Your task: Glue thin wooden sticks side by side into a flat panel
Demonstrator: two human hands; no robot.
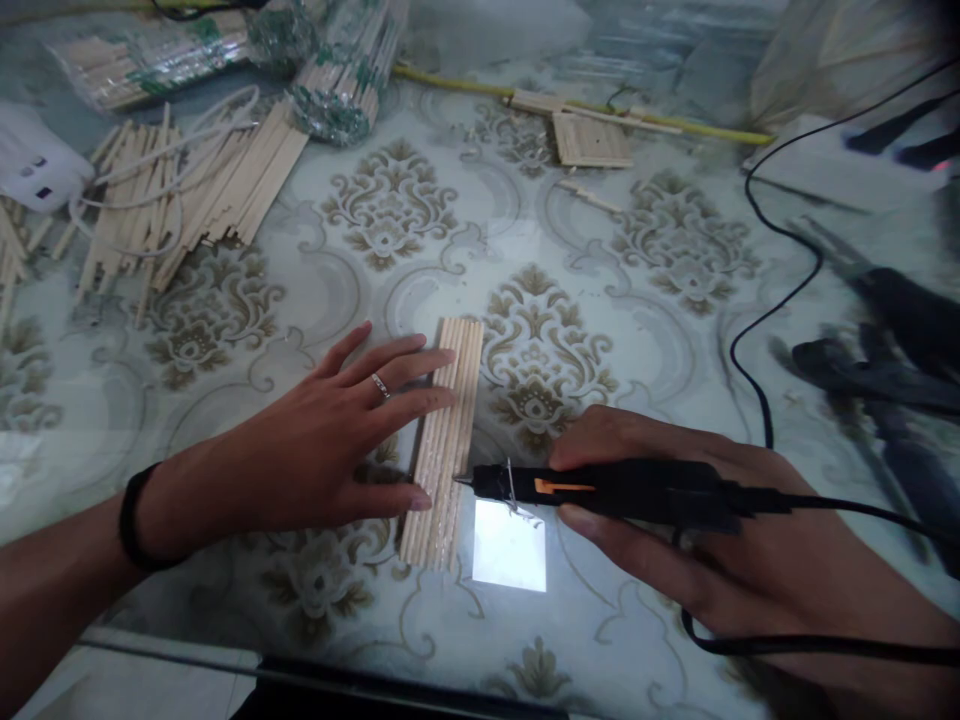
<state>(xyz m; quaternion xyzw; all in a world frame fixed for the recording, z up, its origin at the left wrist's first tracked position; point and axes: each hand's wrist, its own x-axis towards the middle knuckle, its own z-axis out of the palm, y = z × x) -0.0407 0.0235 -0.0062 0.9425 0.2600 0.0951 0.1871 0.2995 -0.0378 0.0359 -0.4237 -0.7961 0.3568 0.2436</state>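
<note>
Several thin wooden sticks lie side by side as a narrow strip point(444, 450) on the patterned glass tabletop point(300, 600). Glossy streaks show along the strip's lower half. My left hand point(337, 440), with a ring and a black wristband, has its fingers spread, and its fingertips and thumb rest on the strip's left side. A black pen-like tool point(637, 490) with an orange switch and a cable is held in my right hand point(697, 540). The tool's metal tip points left and meets the strip's right part, below the middle.
Loose sticks point(202, 190) and a white device point(41, 160) with a white cable lie at the upper left, near plastic-wrapped bundles point(337, 80). A small stick panel point(592, 140) is at the back. Dark pliers point(900, 310) and a black cable point(750, 340) are on the right.
</note>
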